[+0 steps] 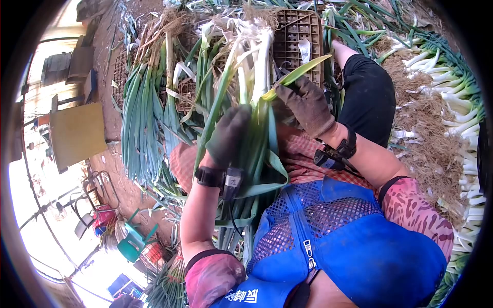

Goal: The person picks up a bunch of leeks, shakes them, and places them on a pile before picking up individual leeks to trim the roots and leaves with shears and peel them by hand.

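Leek bundle [263, 61] over lap, between hands: white shanks, shaggy roots, long green leaves trailing down. Leek pile [146, 110] crowding left; bare dirt floor [123, 177] open beyond. Slatted crate [299, 37] edge near right hand [308, 107]. Left glove [229, 134] blurred, fingers closed round leaves. Right glove's fingers pinching yellowing leaf [304, 70].

The brown floor [120, 172] bears leeks [465, 110], dry roots [423, 120] and latticed crates [298, 33].
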The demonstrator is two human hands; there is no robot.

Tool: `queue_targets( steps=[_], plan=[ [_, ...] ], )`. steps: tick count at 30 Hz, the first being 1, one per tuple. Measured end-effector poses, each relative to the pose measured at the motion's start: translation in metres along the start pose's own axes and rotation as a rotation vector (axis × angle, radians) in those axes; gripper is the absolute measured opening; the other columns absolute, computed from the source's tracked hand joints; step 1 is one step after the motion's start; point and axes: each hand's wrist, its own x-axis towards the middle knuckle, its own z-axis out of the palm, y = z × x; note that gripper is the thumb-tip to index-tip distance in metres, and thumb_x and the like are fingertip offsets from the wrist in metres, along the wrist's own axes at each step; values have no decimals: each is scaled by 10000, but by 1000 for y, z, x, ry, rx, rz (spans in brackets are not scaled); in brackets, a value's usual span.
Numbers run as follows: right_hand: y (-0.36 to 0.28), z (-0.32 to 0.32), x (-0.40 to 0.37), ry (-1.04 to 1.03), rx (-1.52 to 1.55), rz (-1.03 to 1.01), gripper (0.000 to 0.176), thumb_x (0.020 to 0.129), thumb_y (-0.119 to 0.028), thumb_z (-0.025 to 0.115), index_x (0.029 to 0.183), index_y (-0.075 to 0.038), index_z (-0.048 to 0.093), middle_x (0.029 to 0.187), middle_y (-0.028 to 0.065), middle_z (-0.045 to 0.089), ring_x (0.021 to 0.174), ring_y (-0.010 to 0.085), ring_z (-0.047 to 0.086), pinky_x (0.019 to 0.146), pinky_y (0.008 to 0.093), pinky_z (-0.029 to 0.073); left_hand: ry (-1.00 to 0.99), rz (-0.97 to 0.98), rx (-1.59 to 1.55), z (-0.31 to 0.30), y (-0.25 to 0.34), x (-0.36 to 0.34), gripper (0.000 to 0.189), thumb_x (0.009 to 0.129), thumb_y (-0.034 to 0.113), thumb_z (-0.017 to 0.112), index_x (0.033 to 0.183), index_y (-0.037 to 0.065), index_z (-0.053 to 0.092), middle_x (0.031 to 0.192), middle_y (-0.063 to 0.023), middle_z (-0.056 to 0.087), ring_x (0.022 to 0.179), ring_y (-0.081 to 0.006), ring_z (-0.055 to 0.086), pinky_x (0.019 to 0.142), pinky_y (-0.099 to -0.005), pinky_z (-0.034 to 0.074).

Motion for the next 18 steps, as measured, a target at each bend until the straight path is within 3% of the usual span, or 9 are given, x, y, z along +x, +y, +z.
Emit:
queue_targets(
  steps=[1,4,10,13,15,18],
  plan=[
    [0,0,0,-2,-23,6,175,942,-180,647,1051,-43,664,909,29,682,833,93,601,778,281,488,58,56,65,6,0,2,326,965,249,587,1168,-3,629,965,-15,657,846,-77,591,793,-230,477],
    [8,-2,10,66,-57,11,188,957,-187,632,1020,-9,642,877,15,688,750,85,656,682,245,538,113,-13,202,18,14,4,319,942,231,631,1155,-6,632,912,1,647,781,-73,589,728,-227,489],
    [37,-33,47,207,513,257,219,963,-213,621,1019,-1,625,899,51,685,742,142,675,682,266,563,88,2,8,12,4,6,304,942,244,632,1113,-7,637,871,6,645,735,-69,585,669,-225,487],
    [51,-59,67,311,636,249,217,990,-169,562,1075,29,581,982,111,656,853,217,676,783,323,599,138,-41,41,4,1,4,284,961,247,596,1075,-9,639,878,-16,656,759,-96,602,690,-259,504],
    [59,-93,87,384,672,232,214,997,-144,542,1096,43,573,1032,142,649,921,252,676,842,344,602,118,218,295,-23,-23,5,269,970,229,562,1070,-8,639,883,-48,668,788,-133,617,720,-296,512],
    [48,-136,104,395,784,208,219,997,-133,543,1084,68,562,1047,166,644,963,289,677,884,356,601,108,205,369,-28,-14,-2,246,968,186,517,1065,-1,645,889,-116,685,841,-190,636,780,-350,516]
  ],
)
